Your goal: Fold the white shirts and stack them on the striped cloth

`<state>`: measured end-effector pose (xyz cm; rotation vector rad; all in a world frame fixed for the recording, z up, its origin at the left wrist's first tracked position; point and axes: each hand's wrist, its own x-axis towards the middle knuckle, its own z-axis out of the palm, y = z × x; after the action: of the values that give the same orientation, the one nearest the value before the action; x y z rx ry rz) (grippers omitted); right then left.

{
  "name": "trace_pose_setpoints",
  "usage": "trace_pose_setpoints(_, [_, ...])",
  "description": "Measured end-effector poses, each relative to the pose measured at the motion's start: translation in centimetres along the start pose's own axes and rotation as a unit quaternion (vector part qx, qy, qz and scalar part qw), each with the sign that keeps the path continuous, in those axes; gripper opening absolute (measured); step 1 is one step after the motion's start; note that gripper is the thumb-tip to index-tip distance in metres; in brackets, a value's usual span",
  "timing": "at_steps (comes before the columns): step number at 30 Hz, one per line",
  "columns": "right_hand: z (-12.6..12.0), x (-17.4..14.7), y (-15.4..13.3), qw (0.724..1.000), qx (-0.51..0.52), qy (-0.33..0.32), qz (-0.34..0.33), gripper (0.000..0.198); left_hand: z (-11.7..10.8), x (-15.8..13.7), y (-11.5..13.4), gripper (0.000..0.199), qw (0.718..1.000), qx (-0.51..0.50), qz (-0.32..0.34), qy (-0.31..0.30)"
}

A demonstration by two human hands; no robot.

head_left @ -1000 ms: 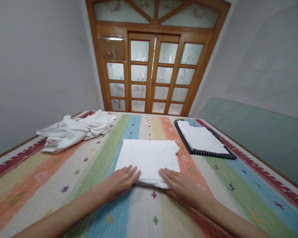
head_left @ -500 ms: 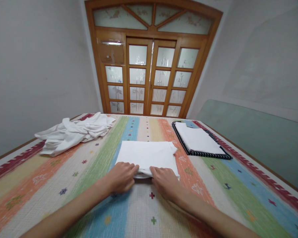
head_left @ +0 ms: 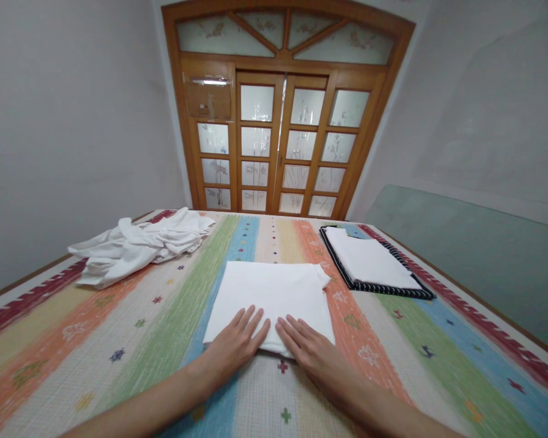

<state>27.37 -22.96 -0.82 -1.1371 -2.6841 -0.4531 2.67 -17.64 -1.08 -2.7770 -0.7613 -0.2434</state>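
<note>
A folded white garment (head_left: 271,289) lies flat in front of me on a striped, patterned tablecloth (head_left: 164,340). My left hand (head_left: 242,334) rests on its near left part, palm down with the fingers stretched out. On the near right part lies my right hand (head_left: 305,340), likewise flat with fingers extended. Both hands press on the cloth and hold nothing. A small corner of the garment sticks out at its far right side.
At the far left lies a crumpled heap of white cloth (head_left: 141,246). A folded white piece (head_left: 374,258) lies on a folded black-and-white striped one (head_left: 388,289) at the right. Beyond the table stands a wooden door (head_left: 281,146) with glass panes.
Both hands had their fingers curled round the garment's near edge. Now they have let go and lie flat on it, and that edge has come down nearer to me.
</note>
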Motion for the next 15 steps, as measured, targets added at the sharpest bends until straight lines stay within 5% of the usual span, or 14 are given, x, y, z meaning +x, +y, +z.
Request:
trace_pose_setpoints(8, [-1.8, -3.4, 1.8, 0.997, 0.060, -0.048, 0.002, 0.071, -2.8, -2.8, -2.0, 0.077, 0.994, -0.087, -0.009, -0.070])
trace_pose_setpoints(15, [-0.4, -5.3, 4.1, 0.995, 0.083, -0.048, 0.021, 0.079, -2.8, -4.7, -2.3, 0.076, 0.993, -0.075, -0.034, -0.082])
